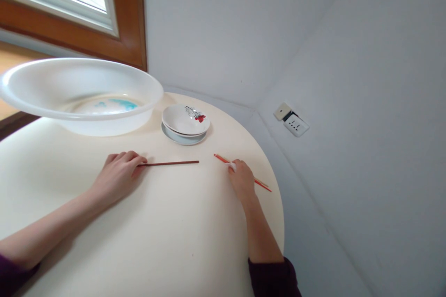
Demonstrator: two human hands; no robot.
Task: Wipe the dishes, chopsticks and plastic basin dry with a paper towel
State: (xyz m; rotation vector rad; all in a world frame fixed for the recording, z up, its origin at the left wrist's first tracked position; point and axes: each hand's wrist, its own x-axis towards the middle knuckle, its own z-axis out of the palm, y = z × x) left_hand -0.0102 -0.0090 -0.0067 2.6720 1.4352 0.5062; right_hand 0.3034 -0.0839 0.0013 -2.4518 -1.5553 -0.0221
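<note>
While both hands are at work with slender sticks on the table, the step in hand appears to be the handling of those sticks. At left, the left hand has its thumb and fingers pinched on the near end of a dark brown stick, whose free end points right, toward the middle of the table. At right, the right hand is curled over a red stick and a paler stick lying close beside it; a white scrap shows at its fingertips. Whether these fingers pinch the sticks or merely rest on them cannot be told, the hand covering the contact. Any shift of the sticks would call for a firm, level hold, in view of their slimness.

Surroundings, left to right: a translucent basin beyond the left hand, limiting reach that way; a wooden window frame behind it; a flower-patterned dish stacked on a plate, just beyond the brown stick's free end and liable to be knocked; and a wall socket, well apart, past the table's curved edge
</note>
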